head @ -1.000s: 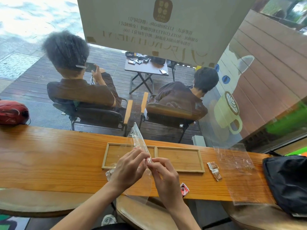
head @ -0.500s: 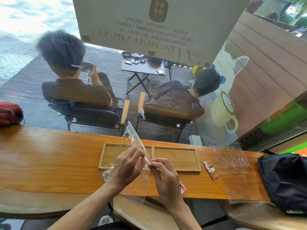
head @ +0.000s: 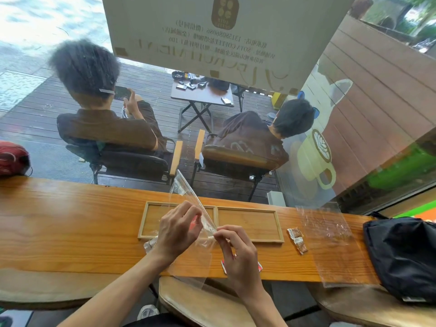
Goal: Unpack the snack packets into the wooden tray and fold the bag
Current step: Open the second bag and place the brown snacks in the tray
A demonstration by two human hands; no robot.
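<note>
Both my hands hold a clear plastic bag (head: 188, 192) above the wooden counter. My left hand (head: 177, 230) grips its left side, and my right hand (head: 236, 253) pinches its edge at the middle. The bag's top corner sticks up and away from me. A wooden tray (head: 247, 223) with two compartments lies just behind my hands, both compartments bare. A red snack packet (head: 224, 265) peeks out under my right hand at the counter's near edge. A pale packet (head: 149, 244) lies left of my left wrist. Brown packets (head: 297, 239) lie right of the tray.
A second clear bag (head: 335, 244) lies flat on the counter (head: 59, 220) at the right, next to a black bag (head: 405, 253). A red bag (head: 13, 159) sits at the far left. A window runs behind the counter; two people sit outside. Wooden stools (head: 200, 300) stand below.
My hands have shifted slightly apart along the bag's edge, the right one drawing toward me. The bag's upright corner stays raised.
</note>
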